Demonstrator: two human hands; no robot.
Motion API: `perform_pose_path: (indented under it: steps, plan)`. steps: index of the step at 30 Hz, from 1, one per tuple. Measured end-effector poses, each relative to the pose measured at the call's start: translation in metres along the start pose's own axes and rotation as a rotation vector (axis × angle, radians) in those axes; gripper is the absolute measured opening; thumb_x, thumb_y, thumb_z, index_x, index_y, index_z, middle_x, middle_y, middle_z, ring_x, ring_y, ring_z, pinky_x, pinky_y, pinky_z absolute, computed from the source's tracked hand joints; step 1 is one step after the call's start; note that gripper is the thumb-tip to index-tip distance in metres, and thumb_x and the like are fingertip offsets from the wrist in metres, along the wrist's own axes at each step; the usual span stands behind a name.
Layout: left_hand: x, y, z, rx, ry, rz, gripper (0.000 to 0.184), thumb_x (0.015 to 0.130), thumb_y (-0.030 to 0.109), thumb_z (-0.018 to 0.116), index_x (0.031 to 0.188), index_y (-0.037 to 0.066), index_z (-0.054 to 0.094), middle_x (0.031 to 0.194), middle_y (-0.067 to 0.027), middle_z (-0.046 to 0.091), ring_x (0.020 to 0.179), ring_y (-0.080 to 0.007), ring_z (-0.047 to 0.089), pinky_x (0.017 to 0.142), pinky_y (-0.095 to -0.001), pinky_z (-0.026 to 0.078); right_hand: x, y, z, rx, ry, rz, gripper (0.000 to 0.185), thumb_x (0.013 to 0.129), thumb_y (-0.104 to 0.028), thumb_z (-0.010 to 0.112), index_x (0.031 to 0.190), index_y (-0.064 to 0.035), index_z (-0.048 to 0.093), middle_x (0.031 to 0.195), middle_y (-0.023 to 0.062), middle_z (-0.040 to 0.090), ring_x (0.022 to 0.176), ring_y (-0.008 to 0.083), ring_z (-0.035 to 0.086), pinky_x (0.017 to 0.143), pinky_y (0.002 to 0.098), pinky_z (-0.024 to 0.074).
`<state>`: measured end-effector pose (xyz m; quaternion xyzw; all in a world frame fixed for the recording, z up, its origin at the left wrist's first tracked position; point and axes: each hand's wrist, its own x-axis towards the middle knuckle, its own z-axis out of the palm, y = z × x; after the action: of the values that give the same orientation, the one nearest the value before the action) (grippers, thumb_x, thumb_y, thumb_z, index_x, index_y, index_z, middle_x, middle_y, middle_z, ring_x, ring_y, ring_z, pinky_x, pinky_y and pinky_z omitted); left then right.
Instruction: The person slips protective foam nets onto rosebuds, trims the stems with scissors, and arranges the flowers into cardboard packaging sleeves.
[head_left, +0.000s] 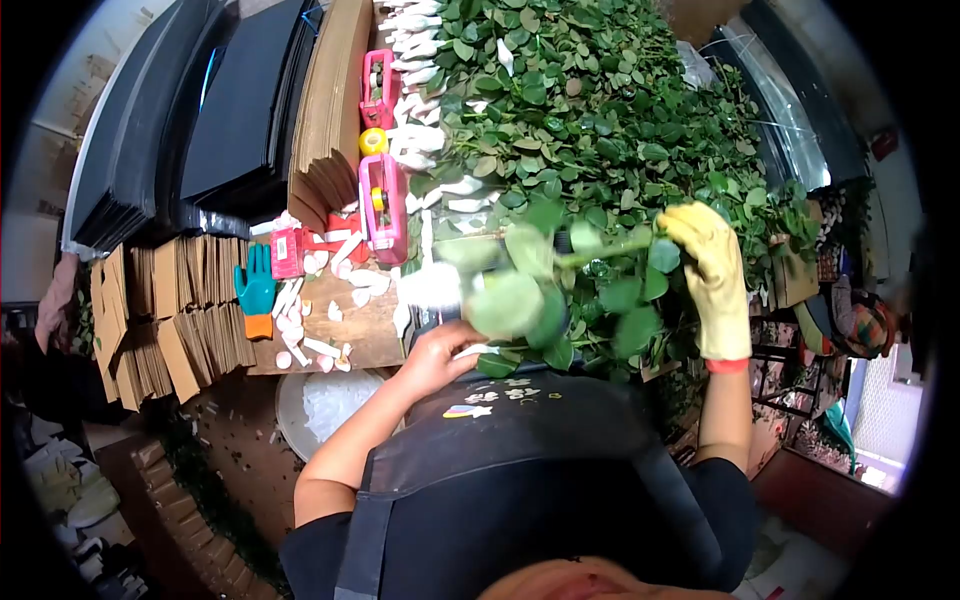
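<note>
My left hand [440,358], bare, is at the front edge of the wooden table [375,335]. Its fingers are closed around the white-tipped end of a leafy stem [482,350]. My right hand [708,240] wears a yellow glove with a red cuff. Curled fingers there grip a leafy green stem [630,243], whose leaves are blurred by motion and stretch leftward in front of my apron [560,410]. Beyond both hands lies a big pile of leafy stems [600,130], with white-wrapped ends [415,140] lined up along its left side.
Pink tape dispensers [383,215] and a yellow tape roll [373,142] stand left of the pile. Further left are a teal glove [257,285], folded cardboard pieces [185,330] and stacks of black sheets [245,105]. Below the table edge sits a tub [290,425] of white material.
</note>
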<state>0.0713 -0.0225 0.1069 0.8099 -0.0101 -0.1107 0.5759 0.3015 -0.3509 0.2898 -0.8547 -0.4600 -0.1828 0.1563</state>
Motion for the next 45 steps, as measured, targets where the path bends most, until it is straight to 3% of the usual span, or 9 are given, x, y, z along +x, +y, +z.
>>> perform_pose_path:
  steps: [5, 15, 20, 25, 28, 31, 37, 39, 45]
  plan:
    - [-0.002, 0.002, 0.006, -0.196, 0.233, -0.009, 0.069, 0.083, 0.003, 0.083, 0.147, 0.01, 0.058, 0.132, -0.0089, 0.065, 0.114, -0.0224, 0.068, 0.095, -0.035, 0.058, -0.068, 0.001, 0.015, 0.094, -0.377, 0.051, 0.052, 0.071, 0.018, 0.064, 0.11, -0.0131, 0.077, 0.104, 0.0089, 0.077, 0.1, 0.0314, 0.073, 0.089, 0.0419, 0.0595]
    - [-0.003, 0.001, 0.003, 0.007, 0.068, 0.093, 0.054, 0.084, 0.0, 0.078, 0.136, 0.009, 0.069, 0.135, -0.0116, 0.061, 0.111, -0.0235, 0.069, 0.089, -0.0331, 0.061, -0.083, 0.023, 0.048, 0.259, -1.028, 0.573, 0.047, 0.089, -0.007, 0.072, 0.134, -0.0192, 0.073, 0.126, 0.0136, 0.075, 0.116, 0.0356, 0.07, 0.104, 0.0424, 0.0565]
    - [-0.001, 0.01, -0.001, 0.05, 0.051, 0.115, 0.048, 0.085, 0.001, 0.075, 0.133, 0.005, 0.07, 0.132, -0.0127, 0.063, 0.109, -0.0244, 0.07, 0.088, -0.0333, 0.061, 0.026, 0.036, 0.097, 0.065, -0.145, 0.175, 0.029, 0.1, -0.017, 0.063, 0.125, -0.0048, 0.071, 0.131, 0.0163, 0.071, 0.119, 0.034, 0.068, 0.106, 0.0459, 0.0532]
    - [0.008, 0.025, -0.003, 0.256, 0.118, 0.131, 0.024, 0.089, 0.005, 0.073, 0.113, 0.003, 0.076, 0.117, -0.0149, 0.071, 0.11, -0.0335, 0.066, 0.098, -0.0427, 0.051, 0.059, 0.086, 0.255, -0.423, -0.411, 0.166, 0.03, 0.095, -0.016, 0.066, 0.123, -0.012, 0.075, 0.153, 0.0115, 0.06, 0.138, 0.0322, 0.059, 0.119, 0.0401, 0.0445]
    - [0.015, 0.022, 0.009, 0.319, 0.254, 0.175, 0.014, 0.087, 0.012, 0.082, 0.097, 0.004, 0.076, 0.116, -0.0131, 0.072, 0.107, -0.0341, 0.066, 0.092, -0.0441, 0.053, 0.08, 0.097, 0.261, -0.193, -0.517, 0.332, 0.028, 0.091, -0.011, 0.067, 0.118, -0.0123, 0.077, 0.154, 0.0119, 0.059, 0.139, 0.0325, 0.058, 0.118, 0.0386, 0.0454]
    - [0.016, 0.013, 0.01, 0.222, 0.238, 0.173, 0.014, 0.086, 0.009, 0.082, 0.097, 0.004, 0.075, 0.11, -0.0121, 0.075, 0.101, -0.0332, 0.069, 0.088, -0.0426, 0.054, 0.082, 0.062, 0.16, 0.042, 0.094, 0.141, 0.048, 0.081, 0.01, 0.064, 0.124, -0.0099, 0.073, 0.135, 0.013, 0.07, 0.128, 0.0342, 0.062, 0.111, 0.0418, 0.052]
    - [0.005, -0.008, 0.017, -0.047, 0.237, -0.233, 0.054, 0.085, 0.019, 0.09, 0.131, 0.005, 0.065, 0.117, -0.0129, 0.073, 0.107, -0.0291, 0.071, 0.094, -0.0404, 0.056, 0.006, 0.029, 0.034, 0.492, -0.336, 0.101, 0.062, 0.07, 0.024, 0.052, 0.117, -0.0074, 0.077, 0.12, 0.0134, 0.078, 0.111, 0.0358, 0.073, 0.099, 0.0468, 0.0587]
    - [0.014, -0.009, 0.014, -0.122, 0.318, 0.016, 0.076, 0.084, 0.015, 0.091, 0.149, 0.008, 0.052, 0.135, -0.0137, 0.066, 0.117, -0.0271, 0.068, 0.095, -0.0371, 0.057, -0.046, 0.03, 0.047, 0.25, -0.471, 0.142, 0.053, 0.075, 0.017, 0.051, 0.11, -0.0103, 0.08, 0.114, 0.0112, 0.08, 0.091, 0.0337, 0.077, 0.083, 0.0427, 0.0628]
    - [0.019, 0.001, 0.003, 0.032, 0.178, 0.074, 0.058, 0.085, 0.008, 0.087, 0.139, 0.009, 0.065, 0.128, -0.0121, 0.065, 0.113, -0.0234, 0.067, 0.092, -0.0333, 0.057, -0.117, 0.041, 0.079, 0.203, -0.575, 0.097, 0.039, 0.082, -0.005, 0.072, 0.119, -0.0168, 0.078, 0.12, 0.0094, 0.078, 0.099, 0.0332, 0.075, 0.089, 0.0416, 0.0614]
